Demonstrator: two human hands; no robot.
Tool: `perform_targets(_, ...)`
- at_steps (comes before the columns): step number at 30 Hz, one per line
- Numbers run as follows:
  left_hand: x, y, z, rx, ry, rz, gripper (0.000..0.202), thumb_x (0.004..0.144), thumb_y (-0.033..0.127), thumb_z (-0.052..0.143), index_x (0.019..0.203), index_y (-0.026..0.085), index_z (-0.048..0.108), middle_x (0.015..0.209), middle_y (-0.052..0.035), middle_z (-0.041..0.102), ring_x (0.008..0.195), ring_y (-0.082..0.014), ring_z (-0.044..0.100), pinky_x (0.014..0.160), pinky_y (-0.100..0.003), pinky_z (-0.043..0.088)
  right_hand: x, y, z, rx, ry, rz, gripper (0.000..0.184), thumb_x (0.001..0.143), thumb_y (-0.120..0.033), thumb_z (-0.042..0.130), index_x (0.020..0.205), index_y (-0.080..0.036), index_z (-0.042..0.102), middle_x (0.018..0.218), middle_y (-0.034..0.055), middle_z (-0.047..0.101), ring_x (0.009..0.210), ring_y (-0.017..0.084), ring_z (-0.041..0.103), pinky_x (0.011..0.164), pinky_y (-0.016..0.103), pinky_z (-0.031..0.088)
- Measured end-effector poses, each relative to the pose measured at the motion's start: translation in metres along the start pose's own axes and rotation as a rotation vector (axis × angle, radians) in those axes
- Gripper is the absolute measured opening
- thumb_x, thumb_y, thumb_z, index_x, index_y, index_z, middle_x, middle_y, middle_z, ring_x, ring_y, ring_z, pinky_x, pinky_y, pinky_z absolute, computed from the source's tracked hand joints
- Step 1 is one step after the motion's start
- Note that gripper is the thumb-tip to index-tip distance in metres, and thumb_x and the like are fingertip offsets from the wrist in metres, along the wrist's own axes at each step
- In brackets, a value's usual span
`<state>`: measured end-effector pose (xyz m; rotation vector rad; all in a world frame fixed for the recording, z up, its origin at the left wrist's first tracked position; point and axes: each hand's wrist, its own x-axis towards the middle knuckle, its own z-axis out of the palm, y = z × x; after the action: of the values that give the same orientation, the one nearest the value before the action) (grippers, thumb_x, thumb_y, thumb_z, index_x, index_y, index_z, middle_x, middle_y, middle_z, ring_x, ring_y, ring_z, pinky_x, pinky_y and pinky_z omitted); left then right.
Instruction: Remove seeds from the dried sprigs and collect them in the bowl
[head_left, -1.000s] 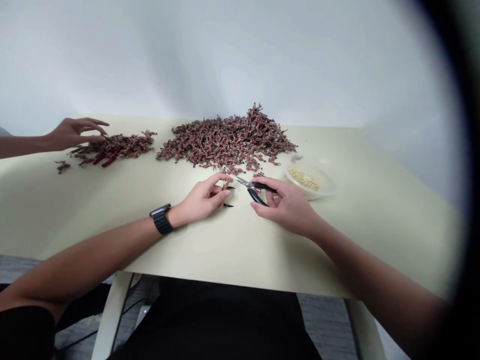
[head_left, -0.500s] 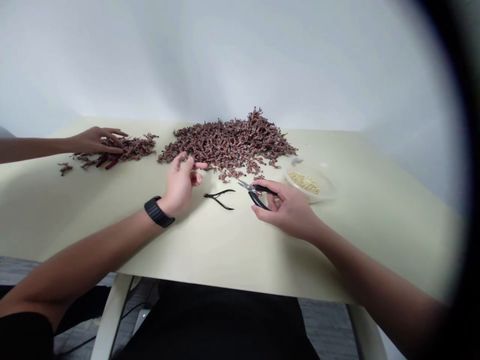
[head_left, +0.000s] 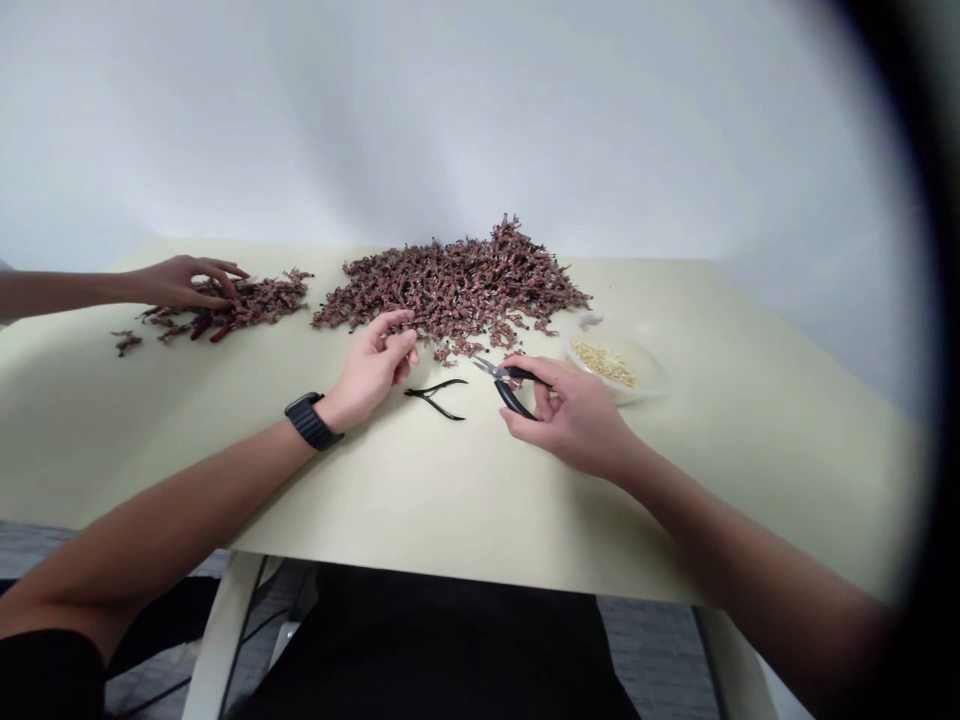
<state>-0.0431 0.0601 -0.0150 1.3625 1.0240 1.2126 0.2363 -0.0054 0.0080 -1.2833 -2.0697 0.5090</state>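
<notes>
My right hand (head_left: pixel 581 410) is closed around the black handles of small pliers (head_left: pixel 504 376). Their slim metal jaws stand slightly apart and point at the near edge of a big heap of small brown twisted pieces (head_left: pixel 457 285). My left hand (head_left: pixel 373 370), with a black watch (head_left: pixel 313 420) on its wrist, hovers by the heap's front left edge. Its fingers are loosely bent, thumb and forefinger apart, and I see nothing held in them. On the table between my hands lies a pair of black nippers (head_left: pixel 436 398), handles spread.
A clear shallow bowl (head_left: pixel 651 385) of small pale yellow bits stands right of my right hand. At the left, another person's hand (head_left: pixel 184 282) reaches over a smaller pile of brown pieces (head_left: pixel 274 298) and a red-handled tool (head_left: pixel 220 330). A wall rises behind the table (head_left: pixel 450 510).
My left hand has turned and shifted a little right, its fingers now bent toward the heap. The other person's hand has moved slightly left. My right hand keeps the pliers in nearly the same place.
</notes>
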Motion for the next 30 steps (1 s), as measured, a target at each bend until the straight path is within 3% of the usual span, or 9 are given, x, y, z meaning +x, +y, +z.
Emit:
perform_targets(4, -0.014, 0.005, 0.011, 0.056, -0.230, -0.012, 0.047, 0.100, 0.042, 0.064, 0.140, 0.020, 0.054, 0.070, 0.0030, 0.063, 0.045, -0.0052, 0.044, 0.043, -0.018, 0.032, 0.001, 0.003, 0.002, -0.019, 0.011, -0.027, 0.047, 0.080, -0.032, 0.075, 0.125, -0.021, 0.066, 0.075, -0.0011, 0.060, 0.059, 0.014, 0.049, 0.061, 0.030, 0.040)
perform_targets(9, -0.025, 0.002, 0.018, 0.062, -0.345, -0.055, 0.050, 0.101, 0.044, 0.062, 0.144, 0.021, 0.050, 0.072, 0.0015, 0.066, 0.043, -0.0052, 0.045, 0.041, -0.017, 0.033, 0.002, 0.005, 0.002, -0.050, 0.010, -0.062, 0.046, 0.079, -0.030, 0.074, 0.124, -0.022, 0.066, 0.080, 0.0002, 0.064, 0.058, 0.014, 0.049, 0.063, 0.030, 0.041)
perform_targets(14, -0.028, -0.003, 0.020, 0.028, -0.394, -0.082, 0.050, 0.100, 0.043, 0.063, 0.144, 0.022, 0.049, 0.078, -0.0005, 0.070, 0.042, -0.0052, 0.047, 0.041, -0.017, 0.035, 0.003, 0.005, 0.001, -0.037, -0.037, -0.071, 0.046, 0.079, -0.028, 0.074, 0.123, -0.022, 0.066, 0.084, 0.0012, 0.066, 0.057, 0.013, 0.050, 0.062, 0.029, 0.041)
perform_targets(30, -0.033, 0.006, 0.025, 0.002, -0.452, -0.121, 0.053, 0.100, 0.040, 0.064, 0.146, 0.018, 0.050, 0.066, 0.0034, 0.061, 0.042, -0.0048, 0.038, 0.039, -0.016, 0.028, 0.003, 0.007, 0.005, -0.067, -0.093, -0.137, 0.047, 0.082, -0.026, 0.071, 0.129, -0.021, 0.066, 0.090, 0.0042, 0.067, 0.074, 0.018, 0.057, 0.067, 0.029, 0.040)
